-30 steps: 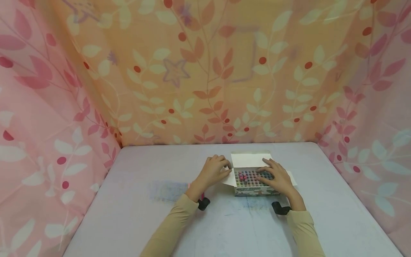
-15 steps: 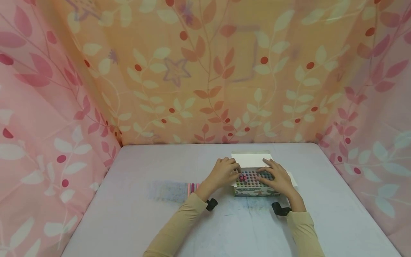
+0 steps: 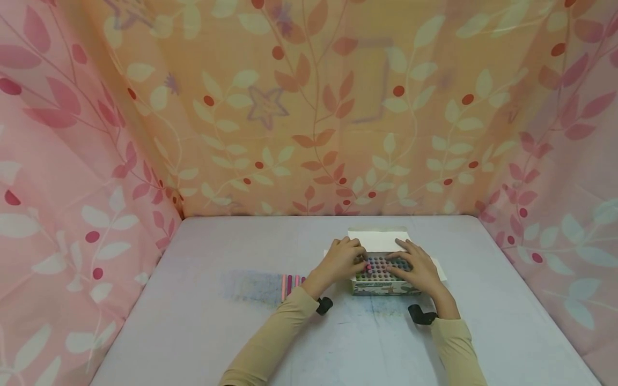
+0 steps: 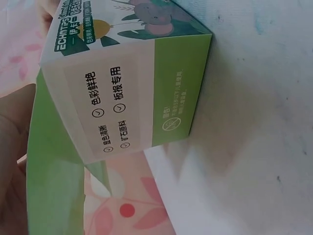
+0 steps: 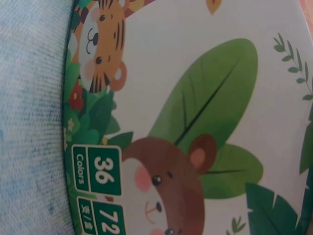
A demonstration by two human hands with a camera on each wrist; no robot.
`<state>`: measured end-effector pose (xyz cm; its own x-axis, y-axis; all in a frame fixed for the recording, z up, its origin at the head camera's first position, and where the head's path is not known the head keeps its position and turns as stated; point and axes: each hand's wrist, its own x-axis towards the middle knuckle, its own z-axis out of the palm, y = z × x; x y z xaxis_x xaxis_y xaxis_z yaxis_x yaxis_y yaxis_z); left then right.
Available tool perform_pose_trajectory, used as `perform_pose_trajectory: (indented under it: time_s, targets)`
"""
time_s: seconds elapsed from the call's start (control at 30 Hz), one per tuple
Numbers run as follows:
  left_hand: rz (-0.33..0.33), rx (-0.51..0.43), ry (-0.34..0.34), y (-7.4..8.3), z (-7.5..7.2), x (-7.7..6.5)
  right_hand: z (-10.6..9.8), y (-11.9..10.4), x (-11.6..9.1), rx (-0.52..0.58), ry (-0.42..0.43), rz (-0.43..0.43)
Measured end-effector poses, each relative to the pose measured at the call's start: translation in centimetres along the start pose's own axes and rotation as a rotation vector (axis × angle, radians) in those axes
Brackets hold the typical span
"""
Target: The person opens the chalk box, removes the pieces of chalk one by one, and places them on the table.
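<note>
While the right hand (image 3: 415,264) lay spread and empty over chalks (image 3: 379,269) in the tabletop box (image 3: 386,288), the left hand (image 3: 340,260), fingers bent, grip hidden from me, risked snagging several, packed so close.

orange leaf-print curtain (image 3: 309,107): back | pink curtains (image 3: 53,161): 2, sides | table (image 3: 367,348): blue-smudged

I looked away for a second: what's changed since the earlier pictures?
The left hand moved rightward, from beside the box's left flap to over its left end; whether the fingers hold anything is unclear. More of the pink and purple sticks on the table shows. The right hand and box stayed put.
</note>
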<state>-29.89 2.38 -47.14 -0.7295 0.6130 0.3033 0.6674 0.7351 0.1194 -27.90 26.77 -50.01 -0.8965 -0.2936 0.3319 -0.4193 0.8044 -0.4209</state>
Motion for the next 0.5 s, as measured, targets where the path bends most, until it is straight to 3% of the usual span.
perform_pose_trajectory:
  time_s: [0.5]
  targets:
    - [-0.006, -0.056, -0.123, 0.17, -0.22, 0.73, -0.14, -0.08, -0.09, 0.004, 0.001, -0.015]
